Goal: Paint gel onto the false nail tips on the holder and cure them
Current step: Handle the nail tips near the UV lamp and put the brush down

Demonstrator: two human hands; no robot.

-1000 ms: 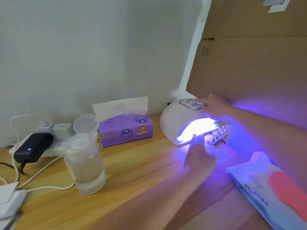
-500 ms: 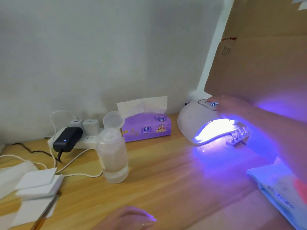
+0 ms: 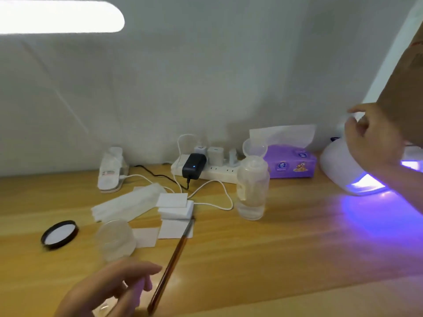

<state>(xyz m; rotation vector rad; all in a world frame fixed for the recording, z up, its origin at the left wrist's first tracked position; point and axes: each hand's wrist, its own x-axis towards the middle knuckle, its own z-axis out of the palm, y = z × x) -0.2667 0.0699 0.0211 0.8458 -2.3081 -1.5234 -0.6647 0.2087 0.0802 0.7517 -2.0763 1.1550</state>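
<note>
Head view: smooth wooden surface (image 3: 286, 259), pale grain washed in violet glow at right.
Curing lamp (image 3: 341, 165): white glossy dome at far right, lit underneath; nail tips and holder hidden from me.
Right hand (image 3: 375, 138): above the dome, fingers loosely spread, holding nothing.
Left hand (image 3: 109, 291): near edge, fingers relaxed, just beside the slim brown brush (image 3: 174, 257).
Cotton pads (image 3: 175, 210): soft white squares, stacked mid-surface.
Bottle (image 3: 251, 188): clear plastic cylinder.

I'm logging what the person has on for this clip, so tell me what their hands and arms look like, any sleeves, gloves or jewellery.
Both hands are bare, with no gloves. The left hand shows no ring on the fingers in view. The right hand and its forearm are uncovered, with no sleeve, watch or bracelet visible. Violet light from the nail lamp tints the forearm. Motion blur hides finer detail.
</note>
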